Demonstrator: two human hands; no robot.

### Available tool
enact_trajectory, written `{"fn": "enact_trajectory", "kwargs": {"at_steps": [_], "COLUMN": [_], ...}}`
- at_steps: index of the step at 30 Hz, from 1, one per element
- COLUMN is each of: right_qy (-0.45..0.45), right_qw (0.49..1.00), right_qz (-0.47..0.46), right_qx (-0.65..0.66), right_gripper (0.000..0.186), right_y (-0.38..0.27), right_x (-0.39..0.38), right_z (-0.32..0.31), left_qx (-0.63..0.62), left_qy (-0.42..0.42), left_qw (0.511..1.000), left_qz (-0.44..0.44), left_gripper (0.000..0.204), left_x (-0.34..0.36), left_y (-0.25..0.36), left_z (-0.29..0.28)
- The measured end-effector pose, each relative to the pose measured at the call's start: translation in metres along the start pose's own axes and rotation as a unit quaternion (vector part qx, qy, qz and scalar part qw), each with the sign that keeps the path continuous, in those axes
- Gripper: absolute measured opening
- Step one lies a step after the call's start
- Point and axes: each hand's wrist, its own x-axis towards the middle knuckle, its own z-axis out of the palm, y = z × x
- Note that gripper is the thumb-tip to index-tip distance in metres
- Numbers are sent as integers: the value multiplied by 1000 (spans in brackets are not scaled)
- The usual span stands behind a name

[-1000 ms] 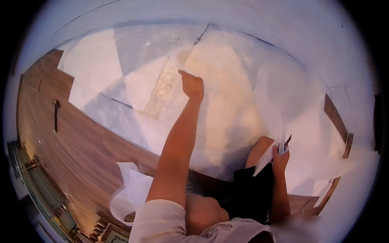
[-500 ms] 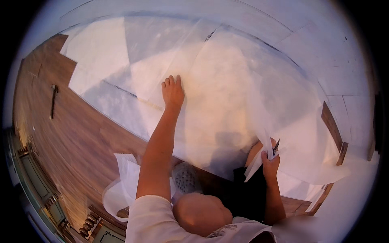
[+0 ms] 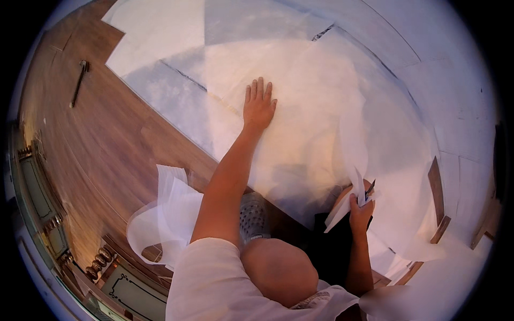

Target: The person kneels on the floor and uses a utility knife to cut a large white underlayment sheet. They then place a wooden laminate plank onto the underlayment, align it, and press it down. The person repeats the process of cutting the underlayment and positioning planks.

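My left hand [image 3: 259, 104] lies flat, palm down and fingers stretched out, on a large white sheet [image 3: 300, 69] spread over the floor. In my right hand [image 3: 361, 214], near my bent knee, are a gathered strip of thin white sheet [image 3: 353, 150] and a dark pointed tool [image 3: 370, 187]. The tool looks like a knife, but its handle is hidden in my grip. The strip rises from that hand and joins the spread sheeting.
Brown wood-look flooring [image 3: 118, 107] runs along the left, with a hammer-like tool [image 3: 80, 83] on it. A loose curl of white sheet [image 3: 171, 208] lies beside my left arm. Ornate panelled furniture [image 3: 134, 289] stands at lower left. Short brown planks [image 3: 436, 184] lie at right.
The view has shifted, so the floor appears higher and further right. My left hand's fingers are straighter and flatter on the sheet. My right hand keeps its hold.
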Motion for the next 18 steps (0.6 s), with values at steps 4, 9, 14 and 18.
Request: {"fn": "enact_trajectory", "kwargs": {"at_steps": [4, 9, 14, 18], "right_qy": [4, -37, -47, 5], "right_qw": [999, 999, 997, 994], "right_qz": [-32, 0, -13, -93], "right_qx": [28, 3, -52, -60], "right_gripper": [28, 33, 36, 42], "right_y": [-4, 1, 4, 3], "right_x": [-5, -12, -13, -8], "right_z": [11, 12, 16, 6], "left_qx": [1, -11, -30, -155], "left_qy": [0, 8, 37, -82], "left_qw": [1000, 1000, 999, 980], "left_qz": [-3, -23, 1, 94], "left_gripper": [65, 68, 69, 75], "left_x": [1, -8, -21, -58], "left_y": [5, 0, -18, 1], "left_z": [3, 0, -13, -39]}}
